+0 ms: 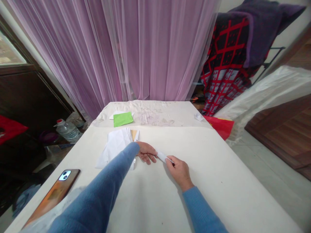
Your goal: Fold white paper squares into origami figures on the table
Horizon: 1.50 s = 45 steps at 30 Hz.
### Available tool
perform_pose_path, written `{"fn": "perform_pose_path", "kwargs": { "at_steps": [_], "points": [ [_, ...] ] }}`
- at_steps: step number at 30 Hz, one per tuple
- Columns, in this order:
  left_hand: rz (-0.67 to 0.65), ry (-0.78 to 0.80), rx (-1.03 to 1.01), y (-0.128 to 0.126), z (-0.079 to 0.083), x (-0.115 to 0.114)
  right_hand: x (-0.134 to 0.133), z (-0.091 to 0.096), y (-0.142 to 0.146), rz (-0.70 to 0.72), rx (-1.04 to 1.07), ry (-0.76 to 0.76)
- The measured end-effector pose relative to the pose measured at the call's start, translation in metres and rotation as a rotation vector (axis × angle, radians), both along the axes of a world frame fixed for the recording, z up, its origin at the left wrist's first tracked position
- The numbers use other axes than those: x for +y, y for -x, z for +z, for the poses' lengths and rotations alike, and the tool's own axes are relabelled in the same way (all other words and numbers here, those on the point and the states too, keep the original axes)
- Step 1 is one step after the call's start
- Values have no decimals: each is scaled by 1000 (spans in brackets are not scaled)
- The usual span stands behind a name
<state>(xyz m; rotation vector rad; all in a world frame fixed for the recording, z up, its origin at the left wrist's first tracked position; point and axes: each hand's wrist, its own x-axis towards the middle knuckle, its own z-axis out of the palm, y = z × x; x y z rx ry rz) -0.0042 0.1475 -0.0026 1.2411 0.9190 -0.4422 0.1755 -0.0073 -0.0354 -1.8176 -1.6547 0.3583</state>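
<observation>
My right hand [178,171] is shut on a narrow strip of white paper [162,157], pinching one end between thumb and fingers. The strip's other end reaches toward my left hand [146,152], whose fingers curl loosely close by. I cannot tell whether they touch it. My blue left sleeve passes over a loose pile of white paper sheets [116,147], which lies just behind and to the left of that hand. A tan piece [133,134] shows among the sheets. Both hands rest above a cream-covered table [194,191].
A green sheet [123,119] lies on white paper at the far table end. A phone in an orange case [52,195] sits at the left edge. A red bag [220,127] is beyond the right edge, and a plastic jug [67,131] stands low on the left.
</observation>
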Motion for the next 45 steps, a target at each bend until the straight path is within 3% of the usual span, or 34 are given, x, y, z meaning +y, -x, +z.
{"fn": "perform_pose_path", "kwargs": {
  "at_steps": [9,28,36,39,41,43,45],
  "points": [
    [11,-80,-12,2,2,-8,0,1,0,-3,5,-16],
    [337,-380,-296,14,-2,-42,-1,1,-4,-51,1,28],
    [335,-413,-303,8,3,-49,1,-3,-14,-142,64,24],
    [341,-432,-307,6,16,-54,2,-4,-22,-185,65,39],
    [308,-441,-308,14,34,-58,2,-5,-26,-168,74,49],
    [148,-494,-270,31,59,-62,2,-6,-28,-148,81,50],
    [-147,-525,-147,58,83,-70,2,-8,-29,-139,81,47]
  ]
}}
